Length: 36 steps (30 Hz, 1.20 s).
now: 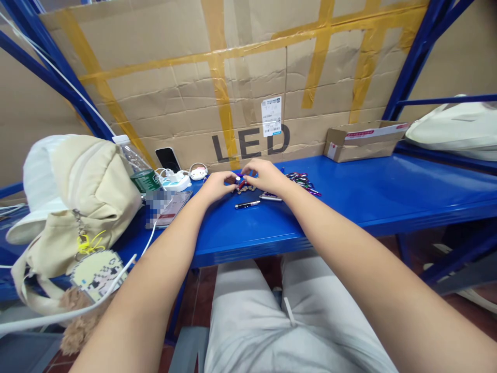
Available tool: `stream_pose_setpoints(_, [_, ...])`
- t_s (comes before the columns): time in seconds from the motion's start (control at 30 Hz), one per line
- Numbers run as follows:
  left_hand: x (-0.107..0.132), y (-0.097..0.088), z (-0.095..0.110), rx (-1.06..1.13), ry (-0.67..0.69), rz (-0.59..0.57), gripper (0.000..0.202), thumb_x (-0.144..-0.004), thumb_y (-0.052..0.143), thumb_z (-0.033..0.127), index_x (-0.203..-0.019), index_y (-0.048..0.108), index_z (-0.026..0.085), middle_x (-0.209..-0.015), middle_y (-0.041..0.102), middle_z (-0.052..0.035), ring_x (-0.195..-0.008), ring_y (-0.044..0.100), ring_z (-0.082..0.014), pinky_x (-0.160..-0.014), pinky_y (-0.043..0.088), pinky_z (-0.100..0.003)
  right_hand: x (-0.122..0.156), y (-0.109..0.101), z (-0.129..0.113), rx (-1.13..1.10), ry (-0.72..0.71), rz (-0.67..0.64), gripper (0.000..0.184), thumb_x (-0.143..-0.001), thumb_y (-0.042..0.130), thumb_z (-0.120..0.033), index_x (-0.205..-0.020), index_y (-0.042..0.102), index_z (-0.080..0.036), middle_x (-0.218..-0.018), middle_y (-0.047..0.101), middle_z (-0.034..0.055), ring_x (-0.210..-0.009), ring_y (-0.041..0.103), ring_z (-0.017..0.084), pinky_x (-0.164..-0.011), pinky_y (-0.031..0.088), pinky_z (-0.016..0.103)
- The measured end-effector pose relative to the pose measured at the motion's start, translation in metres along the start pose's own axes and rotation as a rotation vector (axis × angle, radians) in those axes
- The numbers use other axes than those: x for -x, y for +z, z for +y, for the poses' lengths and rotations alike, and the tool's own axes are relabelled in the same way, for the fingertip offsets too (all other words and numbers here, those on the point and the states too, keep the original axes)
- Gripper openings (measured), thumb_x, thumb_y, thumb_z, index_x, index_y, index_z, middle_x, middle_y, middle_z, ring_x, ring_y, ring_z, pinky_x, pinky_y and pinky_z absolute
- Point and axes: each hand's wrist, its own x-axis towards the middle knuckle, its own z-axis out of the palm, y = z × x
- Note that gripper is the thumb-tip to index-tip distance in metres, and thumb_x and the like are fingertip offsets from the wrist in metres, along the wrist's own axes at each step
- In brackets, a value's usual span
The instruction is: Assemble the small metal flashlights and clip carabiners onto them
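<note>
My left hand [218, 187] is curled over the blue tabletop, thumb and fingers closed near a small whitish round piece; what they grip is too small to name. Facing it, my right hand [266, 176] pinches a short red tube [242, 184] between thumb and fingers. Beneath both hands lies a small heap of round brownish metal pieces [247, 188]. Nearer to me is a black pen-shaped laser pointer or flashlight [247, 205]. A silver pen-shaped tube [271, 197] lies partly under my right wrist. Just beyond that forearm spreads a pile of coloured pen-shaped tubes [305, 182].
On the left stand a cream bag [93, 181], a water bottle [142, 168], a power strip [175, 181] and a flat clear case [174, 210]. A phone [167, 159] leans at the back. An open cardboard box [361, 142] sits back right, before a large cardboard sheet [174, 109].
</note>
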Motion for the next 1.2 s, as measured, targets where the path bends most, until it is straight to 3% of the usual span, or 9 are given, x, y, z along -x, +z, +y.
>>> stream_pose_setpoints(0.17, [0.001,0.0,0.002,-0.012,0.028,-0.008,0.026,-0.073,0.061,0.025,-0.095,0.068,0.013,-0.088,0.072,-0.006,-0.081,0.066,-0.0198,-0.078,0.051,-0.031,0.002,0.003,-0.003,0.065,-0.059,-0.077,0.017,-0.082,0.058,-0.018,-0.093,0.071,-0.019,-0.089,0.065,0.005,-0.082,0.058,0.017,-0.071,0.04,0.026])
stream_pose_setpoints(0.53, [0.003,0.0,0.013,-0.079,0.094,-0.076,0.033,-0.08,0.053,0.031,-0.104,0.067,0.014,-0.093,0.071,-0.0054,-0.081,0.063,-0.0202,-0.075,0.047,-0.03,-0.002,0.003,-0.002,0.011,0.025,-0.044,0.01,-0.079,0.063,-0.015,-0.085,0.071,-0.015,-0.083,0.067,0.0043,-0.077,0.058,0.015,-0.07,0.041,0.026])
stream_pose_setpoints(0.67, [0.003,-0.005,0.013,-0.089,0.042,-0.029,0.034,-0.08,0.056,0.034,-0.107,0.067,0.016,-0.098,0.071,-0.0054,-0.085,0.063,-0.0213,-0.077,0.048,-0.031,-0.004,-0.008,0.005,-0.096,0.119,-0.029,0.02,-0.081,0.059,-0.018,-0.097,0.071,-0.016,-0.088,0.07,0.0047,-0.076,0.059,0.014,-0.071,0.044,0.026])
stream_pose_setpoints(0.77, [0.004,-0.008,0.01,-0.125,0.005,-0.031,0.032,-0.08,0.057,0.033,-0.106,0.068,0.018,-0.099,0.071,-0.0052,-0.085,0.064,-0.0217,-0.078,0.049,-0.031,-0.002,-0.022,0.015,-0.044,0.216,-0.03,0.021,-0.081,0.06,-0.021,-0.097,0.072,-0.016,-0.089,0.071,0.0056,-0.077,0.061,0.015,-0.072,0.046,0.028])
stream_pose_setpoints(0.87, [0.004,-0.008,0.006,-0.152,-0.038,-0.034,0.029,-0.078,0.058,0.032,-0.102,0.068,0.019,-0.098,0.072,-0.0047,-0.083,0.065,-0.0215,-0.077,0.05,-0.031,0.003,-0.038,0.027,0.109,0.336,-0.106,0.019,-0.078,0.062,-0.021,-0.093,0.073,-0.017,-0.09,0.072,0.0059,-0.082,0.063,0.018,-0.073,0.046,0.028])
stream_pose_setpoints(1.03, [0.003,-0.006,-0.001,-0.17,-0.062,-0.017,0.028,-0.076,0.059,0.03,-0.101,0.068,0.017,-0.1,0.071,-0.0066,-0.086,0.065,-0.0221,-0.079,0.051,-0.032,0.013,-0.061,0.037,0.324,0.596,-0.437,0.017,-0.073,0.068,-0.023,-0.087,0.076,-0.02,-0.092,0.074,0.0062,-0.085,0.065,0.022,-0.072,0.047,0.028])
stream_pose_setpoints(1.2, [0.002,-0.005,-0.004,-0.173,-0.074,-0.059,0.035,-0.076,0.058,0.029,-0.106,0.066,0.014,-0.103,0.07,-0.0096,-0.088,0.065,-0.0234,-0.083,0.05,-0.035,0.016,-0.074,0.033,0.455,0.714,-0.512,0.02,-0.073,0.067,-0.023,-0.09,0.077,-0.019,-0.094,0.074,0.0084,-0.083,0.066,0.023,-0.073,0.049,0.029])
